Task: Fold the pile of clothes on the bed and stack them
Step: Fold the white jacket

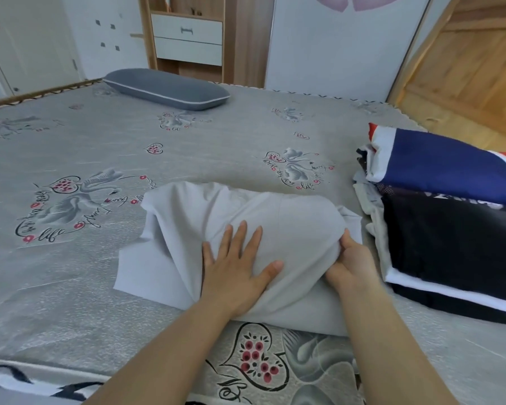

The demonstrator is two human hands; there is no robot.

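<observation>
Left hand [237, 267] spread flat, pressing pale grey garment [246, 217] on bed [70, 287], right hand [351, 258] pinching its edge, folded stack [450, 214] just right of it, bedspread print reads "life".

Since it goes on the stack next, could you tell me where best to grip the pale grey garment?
Grip the pale grey garment at its right folded edge, coming from the right, as the right hand pinches it; the left hand presses its top flat.
</observation>
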